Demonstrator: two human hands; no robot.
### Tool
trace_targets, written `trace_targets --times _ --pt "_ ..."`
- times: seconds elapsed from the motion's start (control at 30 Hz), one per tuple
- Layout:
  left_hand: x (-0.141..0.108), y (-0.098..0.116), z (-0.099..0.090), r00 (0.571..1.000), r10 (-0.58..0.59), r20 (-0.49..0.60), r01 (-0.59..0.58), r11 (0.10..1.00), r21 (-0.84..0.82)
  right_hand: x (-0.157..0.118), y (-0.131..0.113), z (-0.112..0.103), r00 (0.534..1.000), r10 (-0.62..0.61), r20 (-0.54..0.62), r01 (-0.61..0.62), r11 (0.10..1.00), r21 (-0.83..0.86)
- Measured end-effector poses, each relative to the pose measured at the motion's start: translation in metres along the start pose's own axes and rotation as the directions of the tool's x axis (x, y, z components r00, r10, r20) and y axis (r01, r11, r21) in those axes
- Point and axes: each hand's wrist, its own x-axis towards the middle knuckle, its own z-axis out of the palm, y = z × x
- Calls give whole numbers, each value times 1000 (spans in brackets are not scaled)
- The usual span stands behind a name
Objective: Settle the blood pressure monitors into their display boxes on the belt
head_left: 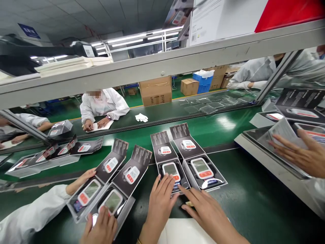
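My left hand (162, 200) lies with fingers stretched over the lower part of a white blood pressure monitor (170, 169), which sits in an open box (159, 166) with its printed lid folded back. My right hand (205, 210) is beside it, fingers spread, the index fingertip at that box's near right corner. A small yellowish thing (189, 203) shows by the right fingers; I cannot make out what it is. Directly right of the first box stands a second open box (219, 181) with a similar monitor (201, 167) and a dark cuff.
At left, a co-worker's hands (101, 225) handle two open monitor boxes (130, 206). Another person's hand (299, 152) reaches over boxes at right. Across the green belt (220, 123) lies a white glove (141, 117). A shelf beam (142, 69) crosses overhead; white sheets (185, 232) lie nearest me.
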Motion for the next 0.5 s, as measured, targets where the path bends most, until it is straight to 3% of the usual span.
trace_targets --times 0.13,0.27,0.4,0.5 --pt "19 40 37 999 38 26 -40 995 87 -10 -1 -6 988 141 63 -149 978 149" --pt "44 47 65 997 15 75 -28 985 173 -29 -9 -5 961 165 221 -223 935 274" --pt "15 56 55 994 -77 83 51 959 280 -49 -21 30 935 156 318 -242 937 253" --pt "-24 76 51 969 17 245 -38 996 84 -59 -23 65 962 139 233 -188 961 203"
